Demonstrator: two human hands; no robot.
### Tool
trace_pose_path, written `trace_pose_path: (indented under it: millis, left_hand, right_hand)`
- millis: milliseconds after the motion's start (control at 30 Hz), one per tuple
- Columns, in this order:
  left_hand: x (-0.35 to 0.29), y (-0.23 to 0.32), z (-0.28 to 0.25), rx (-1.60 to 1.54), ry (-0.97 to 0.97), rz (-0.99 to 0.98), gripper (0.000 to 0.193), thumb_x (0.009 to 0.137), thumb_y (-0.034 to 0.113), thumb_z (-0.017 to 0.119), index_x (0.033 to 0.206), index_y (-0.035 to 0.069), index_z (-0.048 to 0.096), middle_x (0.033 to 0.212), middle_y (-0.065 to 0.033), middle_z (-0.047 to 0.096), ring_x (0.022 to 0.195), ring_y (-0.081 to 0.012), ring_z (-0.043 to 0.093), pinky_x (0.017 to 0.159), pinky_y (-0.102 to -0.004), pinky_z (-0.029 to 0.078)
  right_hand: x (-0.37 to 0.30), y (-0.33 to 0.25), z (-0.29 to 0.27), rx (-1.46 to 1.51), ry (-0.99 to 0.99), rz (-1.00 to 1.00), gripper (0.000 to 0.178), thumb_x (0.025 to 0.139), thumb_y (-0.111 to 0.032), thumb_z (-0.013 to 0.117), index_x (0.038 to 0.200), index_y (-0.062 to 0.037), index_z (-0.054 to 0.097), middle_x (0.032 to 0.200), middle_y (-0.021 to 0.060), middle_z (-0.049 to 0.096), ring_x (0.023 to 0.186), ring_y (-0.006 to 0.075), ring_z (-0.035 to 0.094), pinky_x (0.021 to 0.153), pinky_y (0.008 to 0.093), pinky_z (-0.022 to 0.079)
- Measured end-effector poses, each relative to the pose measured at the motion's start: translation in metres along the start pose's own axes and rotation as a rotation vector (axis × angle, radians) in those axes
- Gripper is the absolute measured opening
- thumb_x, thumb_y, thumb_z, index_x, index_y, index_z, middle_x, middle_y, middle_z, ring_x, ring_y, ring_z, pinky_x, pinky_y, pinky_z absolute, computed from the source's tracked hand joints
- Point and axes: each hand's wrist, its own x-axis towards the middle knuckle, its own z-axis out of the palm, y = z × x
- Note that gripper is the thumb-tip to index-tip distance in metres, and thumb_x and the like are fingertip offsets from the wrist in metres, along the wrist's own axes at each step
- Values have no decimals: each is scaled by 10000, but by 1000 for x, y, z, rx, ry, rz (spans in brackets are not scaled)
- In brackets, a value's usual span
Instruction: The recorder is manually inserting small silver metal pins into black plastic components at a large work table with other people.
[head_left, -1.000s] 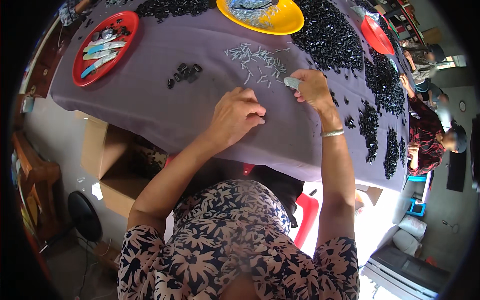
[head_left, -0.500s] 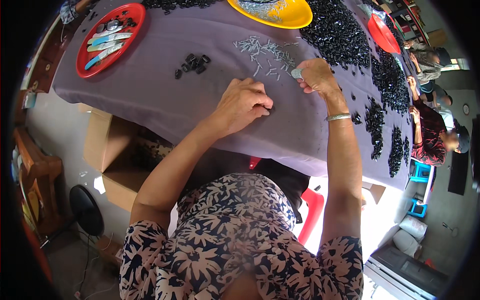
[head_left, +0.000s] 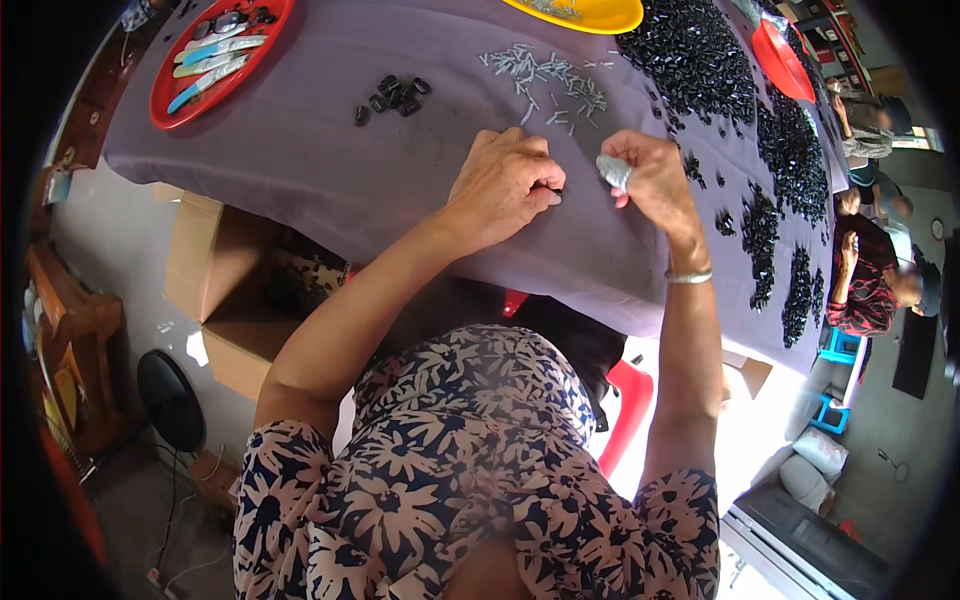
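Observation:
My left hand [head_left: 505,185] rests on the purple-grey cloth [head_left: 330,160] with its fingers curled, pinching a small black piece [head_left: 558,194] that barely shows. To its right, my right hand [head_left: 655,180] is closed just above the cloth. A silvery-grey patch [head_left: 613,172] covers its fingertips; whether it is worn or held I cannot tell. Beyond both hands lies a loose scatter of thin silvery pins or strips [head_left: 555,80]. Several shiny black pieces [head_left: 398,95] form a small group ahead of my left hand.
A red tray [head_left: 160,105] with blue-and-white-handled tools stands far left. At the far edge is a yellow bowl [head_left: 600,22]. Black pieces [head_left: 700,70] are heaped on the right, near a red bowl [head_left: 782,60]. An open cardboard box [head_left: 195,260] stands below the left edge. Other people sit far right.
My right hand has drawn back toward me, away from the silvery scatter. My left hand has shifted slightly to the right and away from me, still pinching the black piece.

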Motion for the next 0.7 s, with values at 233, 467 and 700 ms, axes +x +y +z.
trace_pose_path:
  millis: [233, 467, 700]
  left_hand:
    - [-1, 0, -1, 21, -5, -1, 91, 728, 140, 736, 801, 107, 693, 792, 2, 589, 859, -196, 544, 841, -364, 379]
    - [-1, 1, -1, 55, -5, 0, 116, 715, 149, 746, 805, 98, 694, 808, -10, 586, 870, -207, 546, 855, -374, 384]
    - [0, 1, -1, 53, 10, 5, 96, 712, 141, 733, 775, 90, 681, 791, -15, 582, 864, -212, 546, 846, -374, 385]
  right_hand:
    - [-23, 10, 33, 362, -71, -179, 71, 854, 42, 641, 908, 8, 610, 767, 52, 640, 582, 67, 581, 470, 199, 493]
    - [-21, 16, 47, 187, 3, -313, 116, 832, 68, 669, 893, -11, 610, 790, -13, 621, 687, 23, 549, 567, 180, 452]
    - [-28, 12, 60, 192, 156, -343, 100, 840, 42, 693, 879, -33, 639, 792, -44, 634, 704, 12, 546, 621, 180, 453]
